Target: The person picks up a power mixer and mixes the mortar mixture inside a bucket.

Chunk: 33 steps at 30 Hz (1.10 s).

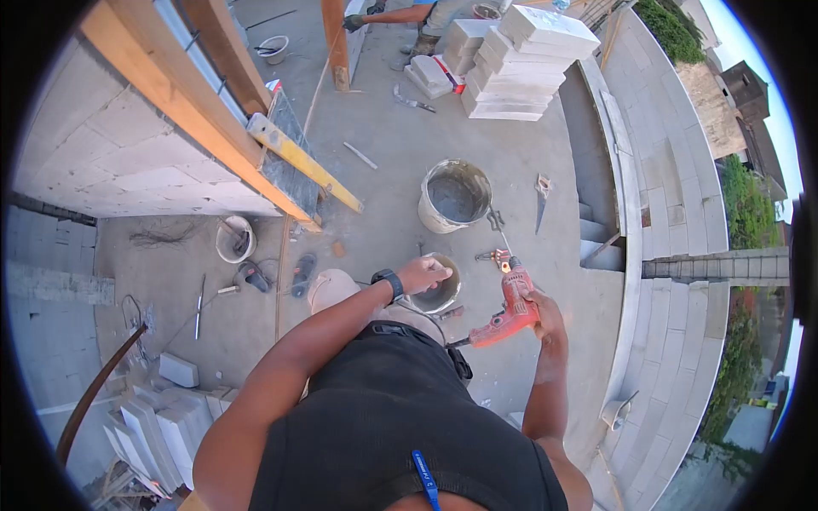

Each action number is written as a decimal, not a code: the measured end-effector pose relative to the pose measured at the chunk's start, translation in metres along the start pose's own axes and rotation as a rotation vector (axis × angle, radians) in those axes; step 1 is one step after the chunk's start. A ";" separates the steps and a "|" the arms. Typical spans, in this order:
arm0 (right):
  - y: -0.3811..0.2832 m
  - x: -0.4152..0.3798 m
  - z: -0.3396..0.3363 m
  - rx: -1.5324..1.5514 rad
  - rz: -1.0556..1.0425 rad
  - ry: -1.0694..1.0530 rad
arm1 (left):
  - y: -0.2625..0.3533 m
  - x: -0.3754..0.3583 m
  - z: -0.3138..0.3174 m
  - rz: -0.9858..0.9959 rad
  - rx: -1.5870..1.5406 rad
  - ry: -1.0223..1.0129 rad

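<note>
My right hand (546, 313) grips a red power drill (515, 305) around its body. From the drill's chuck a thin rod runs forward to a mixing paddle (496, 221), close to the large bucket (455, 194) with grey wet-looking material inside. My left hand (423, 275), wearing a dark wristwatch (388, 285), is held over a smaller bucket (436, 298). Its fingers are curled together, with nothing visible in them. An orange-handled tool (494, 256) lies on the floor beyond the drill; its kind is not clear.
A hand saw (542, 203) lies right of the large bucket. White blocks (520, 64) are stacked ahead, near a co-worker's gloved hand (354, 22). A yellow spirit level (305, 162) leans by timber posts at left. A floor opening (596, 213) edges the right side.
</note>
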State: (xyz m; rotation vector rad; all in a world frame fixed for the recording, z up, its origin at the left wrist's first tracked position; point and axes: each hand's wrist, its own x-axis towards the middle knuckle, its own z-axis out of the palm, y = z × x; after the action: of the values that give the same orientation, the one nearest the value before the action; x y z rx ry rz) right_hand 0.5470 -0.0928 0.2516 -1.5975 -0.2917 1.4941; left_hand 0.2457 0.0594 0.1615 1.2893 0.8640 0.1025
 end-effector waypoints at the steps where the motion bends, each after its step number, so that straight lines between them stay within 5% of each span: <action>1: -0.003 0.005 -0.004 0.000 0.015 -0.023 | 0.011 0.011 0.007 -0.004 0.002 -0.013; 13: -0.051 0.098 0.057 -0.399 0.056 0.020 | 0.055 0.159 0.038 -0.560 -0.550 -0.189; 15: -0.082 0.094 0.080 -0.459 0.039 0.060 | 0.073 0.174 0.056 -0.309 -0.777 -0.115; 17: -0.085 0.138 0.103 -0.504 0.042 0.243 | 0.058 0.209 0.034 -0.367 -0.904 -0.067; 22: -0.033 0.195 0.130 -0.014 0.001 0.359 | 0.041 0.292 -0.003 -0.543 -1.032 0.032; 29: 0.080 0.351 0.128 -0.324 -0.067 0.614 | -0.040 0.422 -0.045 -0.658 -1.096 0.062; 33: 0.064 0.403 0.130 -0.259 0.108 0.571 | -0.062 0.465 -0.074 -0.836 -1.110 -0.089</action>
State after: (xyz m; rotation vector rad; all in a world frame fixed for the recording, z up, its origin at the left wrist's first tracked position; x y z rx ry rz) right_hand 0.5035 0.2093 -0.0493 -2.1971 -0.0733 1.0419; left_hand 0.4985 0.3397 -0.1263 -0.1383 0.9807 -0.1327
